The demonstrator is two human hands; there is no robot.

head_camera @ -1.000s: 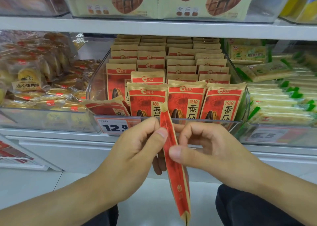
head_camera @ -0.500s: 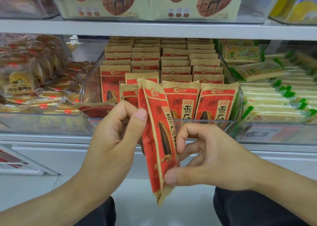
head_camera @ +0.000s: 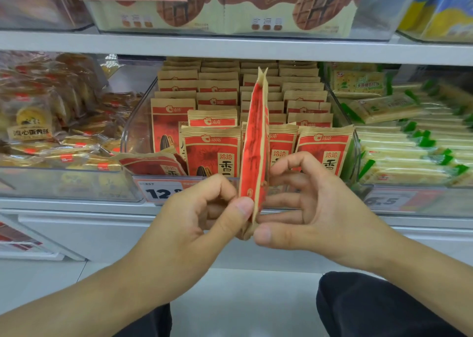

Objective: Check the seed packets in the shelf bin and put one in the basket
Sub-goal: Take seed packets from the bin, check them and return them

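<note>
Both hands, left (head_camera: 204,216) and right (head_camera: 314,208), pinch 1 packet (head_camera: 254,142) by its bottom seam, edge-on and upright before the bin (head_camera: 138,121). It looks light, crinkly, pliable; pinching the flat seam seems safest.

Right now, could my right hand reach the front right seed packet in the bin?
Probably yes. The right hand is just before that front right packet, but it is busy holding the edge-on packet with the left hand.
</note>
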